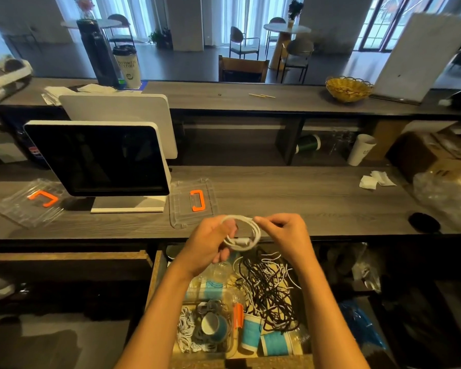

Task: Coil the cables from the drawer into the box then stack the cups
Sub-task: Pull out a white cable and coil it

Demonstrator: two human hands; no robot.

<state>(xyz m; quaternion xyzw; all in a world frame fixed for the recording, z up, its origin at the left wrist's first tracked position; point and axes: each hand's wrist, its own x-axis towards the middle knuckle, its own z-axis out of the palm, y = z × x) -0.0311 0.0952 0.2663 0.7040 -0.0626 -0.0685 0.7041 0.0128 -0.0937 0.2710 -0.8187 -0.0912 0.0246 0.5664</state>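
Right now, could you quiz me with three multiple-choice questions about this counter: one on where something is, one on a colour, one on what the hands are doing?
1. Where does the tangle of cables lie?
A. open drawer
B. wicker basket
C. on the monitor

2. What colour are the handles on the clear lids?
A. blue
B. orange
C. green

3. The white cable is:
A. stretched straight
B. coiled between both hands
C. lying on the floor

Answers: 1 A, it fills the drawer below the counter; 2 B, both handles are orange; 3 B, left hand and right hand hold the loop.

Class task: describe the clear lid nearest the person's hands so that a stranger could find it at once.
Start at the monitor on the grey counter. The lid lies flat just right of its base. Unlike the other orange-handled lid, left of the monitor, this one is directly beyond the hands.
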